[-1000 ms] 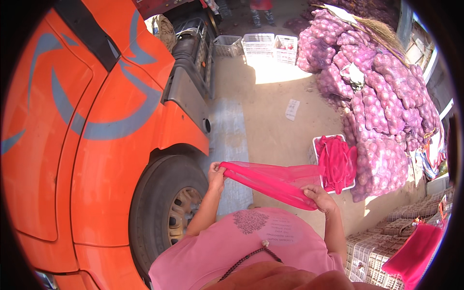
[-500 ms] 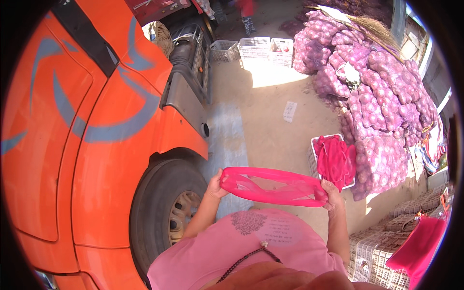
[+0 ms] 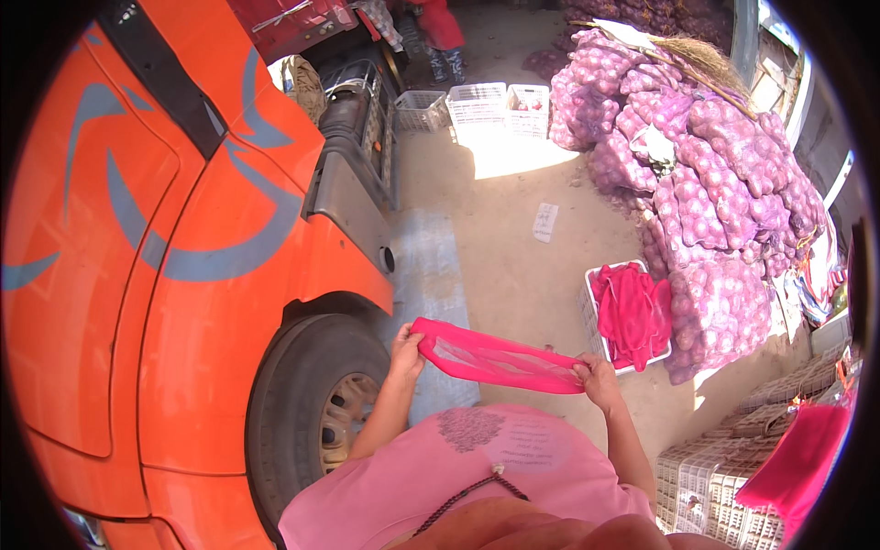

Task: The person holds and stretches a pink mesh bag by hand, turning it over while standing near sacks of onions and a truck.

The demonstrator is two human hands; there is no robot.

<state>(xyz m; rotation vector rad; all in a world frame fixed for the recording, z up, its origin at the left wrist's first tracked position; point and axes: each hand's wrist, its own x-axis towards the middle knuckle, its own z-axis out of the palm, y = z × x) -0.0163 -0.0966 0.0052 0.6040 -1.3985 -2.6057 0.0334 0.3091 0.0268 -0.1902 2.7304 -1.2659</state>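
A bright pink mesh bag (image 3: 500,358) is stretched in the air in front of my shirt, slanting down from left to right. My left hand (image 3: 406,350) is closed on its left end. At the other end, the fingers of my right hand (image 3: 597,377) pinch the fabric. The bag hangs thin and flat, and looks to have nothing inside. Just past my right hand stands a white plastic crate (image 3: 591,316), heaped with similar pink mesh bags (image 3: 632,313).
An orange truck (image 3: 220,348) with a large front wheel (image 3: 316,394) fills the left. Purple mesh sacks of onions (image 3: 710,192) are piled at right, with a straw broom (image 3: 706,62) on top. White crates (image 3: 477,105) and a person in red (image 3: 440,27) are farther back. More crates (image 3: 706,486) stand lower right.
My hands have come closer together, and the right one has moved left. The bag's opening has narrowed from a wide loop to a thin band. The person in back shows more.
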